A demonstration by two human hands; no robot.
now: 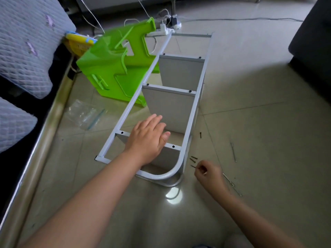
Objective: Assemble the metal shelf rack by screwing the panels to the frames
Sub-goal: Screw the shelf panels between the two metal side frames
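The right hand pinches a single dark screw between thumb and fingertip, low over the tiled floor, just beside the curved end of the shelf rack. Two more loose screws lie on the floor just beyond that pinch, one further screw lies farther along the rack's right side, and thin metal rods, possibly tools, lie to the right.

The left hand is spread flat, palm down, pressing on the nearest cross rail of the upper frame. The rack lies on its side on the floor, running from the person toward the far wall. Two panels stand upright between the frames, with dark screw heads at their top corners.

Step in hand, by judgement: fastening the nearest panel, fetching a screw while steadying the frame. The next move calls for carrying the screw to an open hole in the near rail, seating it straight, and keeping the left hand's pressure so hole and panel stay aligned.
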